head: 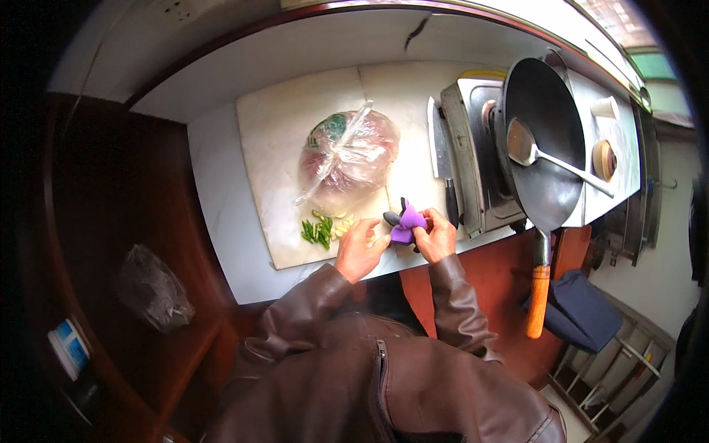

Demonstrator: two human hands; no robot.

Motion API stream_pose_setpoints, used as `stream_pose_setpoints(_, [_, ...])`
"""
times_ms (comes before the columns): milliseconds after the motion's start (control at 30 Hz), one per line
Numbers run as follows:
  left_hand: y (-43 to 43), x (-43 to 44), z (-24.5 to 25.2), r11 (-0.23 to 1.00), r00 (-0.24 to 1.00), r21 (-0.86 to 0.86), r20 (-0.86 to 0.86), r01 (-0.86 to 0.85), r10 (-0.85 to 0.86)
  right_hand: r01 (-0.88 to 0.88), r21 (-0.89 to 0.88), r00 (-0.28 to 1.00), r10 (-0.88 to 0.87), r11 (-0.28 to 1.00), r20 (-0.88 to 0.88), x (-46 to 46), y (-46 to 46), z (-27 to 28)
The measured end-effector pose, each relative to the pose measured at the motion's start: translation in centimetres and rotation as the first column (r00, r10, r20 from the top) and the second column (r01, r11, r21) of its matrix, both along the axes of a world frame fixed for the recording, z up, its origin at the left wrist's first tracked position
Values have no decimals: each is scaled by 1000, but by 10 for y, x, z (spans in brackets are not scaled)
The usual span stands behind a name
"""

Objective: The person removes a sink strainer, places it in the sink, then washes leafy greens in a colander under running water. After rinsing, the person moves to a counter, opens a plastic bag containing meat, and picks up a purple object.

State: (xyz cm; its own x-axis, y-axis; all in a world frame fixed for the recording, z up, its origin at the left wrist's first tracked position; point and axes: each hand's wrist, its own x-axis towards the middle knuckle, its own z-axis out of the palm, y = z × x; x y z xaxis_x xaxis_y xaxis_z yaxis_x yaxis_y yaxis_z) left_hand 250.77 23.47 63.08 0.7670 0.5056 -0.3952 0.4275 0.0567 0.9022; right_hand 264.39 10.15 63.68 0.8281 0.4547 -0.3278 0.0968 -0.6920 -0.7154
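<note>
My right hand is closed on a bunched purple-and-black glove, low at the front edge of the pale board. Close to the glove's left side is my left hand, its thumb and index finger curved towards it; whether they touch the fabric I cannot tell. Cut green chilies and peeled garlic cloves lie just beyond my left hand. Behind them sits a knotted clear plastic bag with reddish contents. A kitchen knife with a black handle lies to the right of the bag.
A wok stands tilted on the gas stove at right, a metal spatula inside it, its wooden handle jutting past the counter edge. Beyond are a white cup and a round wooden item. Another plastic bag lies at lower left.
</note>
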Motion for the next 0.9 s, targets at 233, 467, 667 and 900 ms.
stream_pose_setpoints(233, [-56, 25, 19, 849, 953, -463, 269, 255, -139, 295, 459, 887, -61, 838, -458, -30, -56, 65])
stream_pose_setpoints(467, [-107, 48, 18, 789, 877, -387, 163, 478, -451, 613, 404, 775, -417, 679, -475, -56, -101, 22])
stream_pose_setpoints(667, [-190, 75, -5, 802, 809, -132, 3, 583, -588, 845, 373, 529, -698, 384, -482, -48, -163, -3])
stream_pose_setpoints(900, [-352, 111, -12, 765, 815, -371, -36, 527, -579, 893, 451, 308, -744, 10, -593, -26, -321, -14])
